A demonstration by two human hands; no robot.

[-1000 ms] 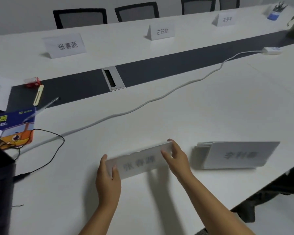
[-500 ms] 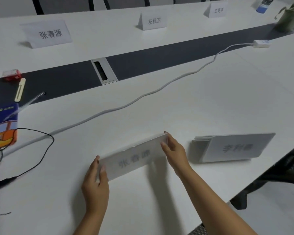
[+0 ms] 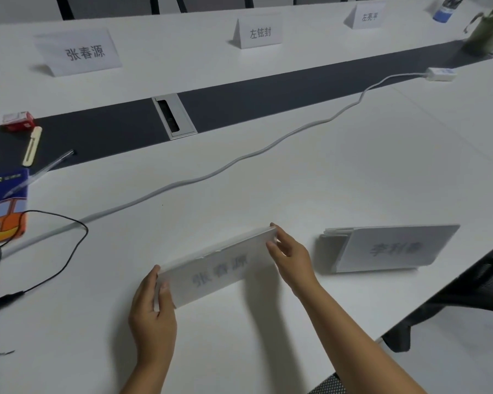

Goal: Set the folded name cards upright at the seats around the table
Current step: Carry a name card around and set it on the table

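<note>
Held card (image 3: 218, 270): one folded name card, near edge of the white table (image 3: 353, 166), gripped at both ends, long edge slanting up toward the right.
Left hand (image 3: 153, 311): closed on the card's left end, thumb in front, fingers behind.
Right hand (image 3: 289, 255): pinching the card's right end, fingertips (image 3: 271, 247) on the front face.
Card stack (image 3: 387, 248): one pile of folded cards, just right of the right hand, leaning on the table.
Standing cards: three upright along the far side, left (image 3: 79, 52), middle (image 3: 259, 32), right (image 3: 367, 15).
Cables: two, one grey (image 3: 239, 160) running across the table, one thin black (image 3: 69, 251) at left.
Left clutter: one blue and orange box (image 3: 5, 206), one pen (image 3: 40, 173), one red pack (image 3: 19, 120).
</note>
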